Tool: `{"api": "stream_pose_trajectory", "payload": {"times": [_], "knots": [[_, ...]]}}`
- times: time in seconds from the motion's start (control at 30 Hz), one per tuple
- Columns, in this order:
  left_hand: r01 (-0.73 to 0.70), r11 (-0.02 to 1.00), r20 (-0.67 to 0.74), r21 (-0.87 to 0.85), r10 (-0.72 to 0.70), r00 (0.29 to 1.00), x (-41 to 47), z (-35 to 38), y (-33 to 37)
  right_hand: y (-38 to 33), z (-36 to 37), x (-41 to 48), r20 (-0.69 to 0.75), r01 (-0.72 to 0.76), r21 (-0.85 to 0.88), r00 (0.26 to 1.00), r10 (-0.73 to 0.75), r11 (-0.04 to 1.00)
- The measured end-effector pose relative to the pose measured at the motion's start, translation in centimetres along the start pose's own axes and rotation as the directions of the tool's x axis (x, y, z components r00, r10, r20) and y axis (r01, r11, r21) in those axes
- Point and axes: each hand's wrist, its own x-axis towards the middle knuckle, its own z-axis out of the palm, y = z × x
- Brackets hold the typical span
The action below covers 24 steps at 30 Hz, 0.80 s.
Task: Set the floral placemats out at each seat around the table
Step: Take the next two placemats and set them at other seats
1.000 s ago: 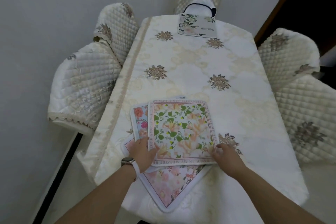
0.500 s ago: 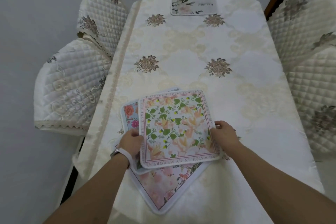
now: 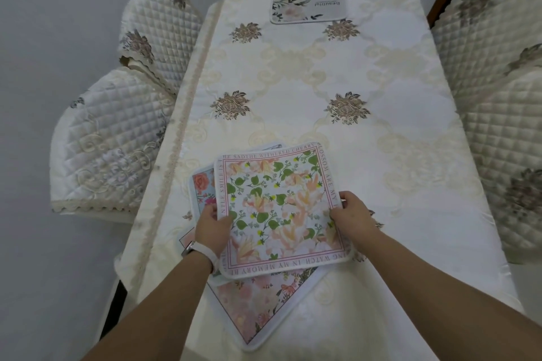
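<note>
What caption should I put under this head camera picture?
Left hand and right hand grip the top placemat of the stack; another placemat lies at the table's far end.

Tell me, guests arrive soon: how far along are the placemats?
Done: one white leaf-print placemat at the far end. In hand: left hand and right hand grip the green-leaved pink-bordered placemat. Left: the blue rose placemat and pale pink placemat beneath it.

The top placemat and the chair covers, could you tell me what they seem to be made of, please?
The top placemat is likely printed fabric over a padded or foam core, with a matte finish: its thick, rounded white edge and glare-free surface suggest that. The chair covers look like quilted satin-like cloth, slightly glossy: the diamond stitching puffs up and the folds catch light. The exact fibres cannot be told.
</note>
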Motion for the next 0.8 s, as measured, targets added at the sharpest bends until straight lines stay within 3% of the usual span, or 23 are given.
{"api": "stream_pose_trajectory", "payload": {"times": [0.2, 0.43, 0.8], "knots": [[-0.052, 0.992, 0.106, -0.114, 0.064, 0.992, -1.5, -1.1, 0.0, -0.7, -0.6, -3.5, -0.075, 0.029, -0.023, 0.997, -0.030, 0.999], [-0.116, 0.978, 0.261, -0.176, 0.160, 0.952, -2.4, -2.7, 1.4, -1.3, -1.4, -10.1, -0.255, 0.046, 0.068, 0.967, -0.027, 0.997], [-0.252, 0.940, 0.491, -0.230, 0.336, 0.804, -7.4, -0.2, 3.4, 2.7, -3.0, -21.2, -0.585, 0.063, 0.203, 0.808, 0.069, 0.977]]}}
